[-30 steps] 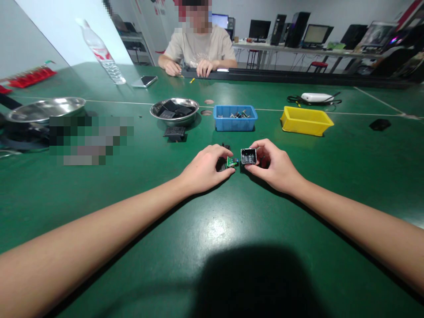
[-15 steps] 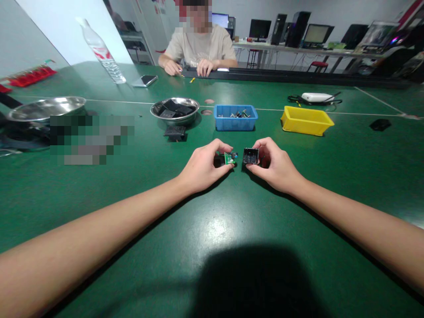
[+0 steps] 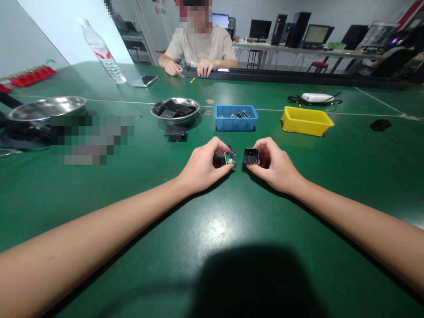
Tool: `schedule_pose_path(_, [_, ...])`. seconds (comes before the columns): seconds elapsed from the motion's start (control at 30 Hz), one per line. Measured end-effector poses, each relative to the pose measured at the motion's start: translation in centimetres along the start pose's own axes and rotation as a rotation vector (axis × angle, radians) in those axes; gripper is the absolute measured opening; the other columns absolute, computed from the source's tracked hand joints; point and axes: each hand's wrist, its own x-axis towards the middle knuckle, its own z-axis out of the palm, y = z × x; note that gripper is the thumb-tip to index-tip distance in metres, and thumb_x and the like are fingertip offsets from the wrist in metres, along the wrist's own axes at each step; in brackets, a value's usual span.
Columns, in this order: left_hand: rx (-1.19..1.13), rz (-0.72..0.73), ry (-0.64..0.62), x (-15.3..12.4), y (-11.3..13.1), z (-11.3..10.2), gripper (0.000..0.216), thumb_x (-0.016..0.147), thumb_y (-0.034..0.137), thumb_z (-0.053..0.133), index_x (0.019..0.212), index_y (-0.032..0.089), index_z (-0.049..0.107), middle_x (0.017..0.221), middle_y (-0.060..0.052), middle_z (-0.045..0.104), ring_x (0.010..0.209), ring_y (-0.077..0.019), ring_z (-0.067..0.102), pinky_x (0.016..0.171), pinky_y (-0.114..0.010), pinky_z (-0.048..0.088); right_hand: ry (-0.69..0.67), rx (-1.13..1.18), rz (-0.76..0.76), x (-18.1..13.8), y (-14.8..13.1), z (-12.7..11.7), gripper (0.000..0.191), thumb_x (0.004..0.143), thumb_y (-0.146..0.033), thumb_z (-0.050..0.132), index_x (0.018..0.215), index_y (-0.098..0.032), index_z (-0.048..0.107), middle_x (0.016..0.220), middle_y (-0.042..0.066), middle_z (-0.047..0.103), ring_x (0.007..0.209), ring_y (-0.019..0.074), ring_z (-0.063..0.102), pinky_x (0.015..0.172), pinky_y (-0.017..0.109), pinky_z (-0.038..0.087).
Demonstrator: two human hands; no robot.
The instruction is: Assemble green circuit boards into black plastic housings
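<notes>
Between the thumb and fingers of my left hand (image 3: 205,165) is a small green circuit board (image 3: 229,159) with dark parts on its face. My right hand (image 3: 276,165) grips a black plastic housing (image 3: 251,156), its open side turned toward me. A narrow gap separates the board from the housing, both just above the green table (image 3: 159,238). Beyond my hands stand a blue bin (image 3: 236,124) holding several small parts and a yellow bin (image 3: 307,123). A steel bowl (image 3: 175,120) with black plastic pieces is at the left, and a black piece (image 3: 175,133) lies before it.
At the far left is a metal pan (image 3: 48,115). A bottle (image 3: 104,55) and a phone (image 3: 146,81) lie farther back. A white device with a black cable (image 3: 318,98) and a black piece (image 3: 380,125) are at right. Across the table sits another person (image 3: 202,48).
The circuit board in my left hand has turned slightly, showing more of its face, and my left fingers have shifted a little. My right hand holds the housing almost still.
</notes>
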Motion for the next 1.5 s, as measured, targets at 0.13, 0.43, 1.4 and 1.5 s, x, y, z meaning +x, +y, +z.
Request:
schedule_pose_path(0.13, [0.008, 0.009, 0.01, 0.0, -0.1, 0.0, 0.024, 0.08, 0.028, 0.075, 0.098, 0.019, 0.061, 0.09, -0.001, 0.07, 0.079, -0.0158, 0.065, 0.075, -0.029, 0.053, 0.004, -0.001, -0.011, 0.0, 0.0, 0.0, 0.033, 0.079, -0.026, 0.071, 0.103, -0.025, 0.048, 0.078, -0.004, 0.06, 0.066, 0.0149, 0.055, 0.065, 0.03, 0.041])
schedule_pose_path(0.43, [-0.022, 0.03, -0.008, 0.0, 0.2, 0.0, 0.018, 0.085, 0.034, 0.069, 0.091, 0.017, 0.067, 0.075, 0.001, 0.066, 0.067, -0.0136, 0.059, 0.067, -0.026, 0.045, -0.007, 0.0, -0.01, 0.0, 0.1, 0.0, 0.034, 0.079, -0.026, 0.071, 0.104, -0.026, 0.048, 0.078, -0.005, 0.06, 0.067, 0.0155, 0.056, 0.065, 0.03, 0.042])
schedule_pose_path(1.4, [0.207, -0.024, -0.149, 0.3, -1.0, 0.5, 0.038, 0.081, 0.04, 0.081, 0.11, 0.02, 0.067, 0.109, -0.009, 0.07, 0.104, -0.029, 0.063, 0.095, -0.046, 0.051, -0.026, -0.416, -0.05, 0.2, 0.7, 0.4, 0.04, 0.084, -0.03, 0.07, 0.123, -0.02, 0.065, 0.11, 0.012, 0.069, 0.105, 0.0305, 0.063, 0.097, 0.046, 0.049])
schedule_pose_path(1.5, [0.202, -0.021, -0.154, 0.1, -0.7, 0.4, 0.062, 0.077, 0.045, 0.085, 0.127, 0.02, 0.059, 0.125, -0.013, 0.065, 0.116, -0.0325, 0.061, 0.102, -0.051, 0.05, -0.04, -0.408, -0.042, 0.2, 0.6, 0.4, 0.052, 0.083, -0.03, 0.071, 0.133, -0.02, 0.061, 0.112, 0.013, 0.067, 0.106, 0.0314, 0.063, 0.098, 0.048, 0.049])
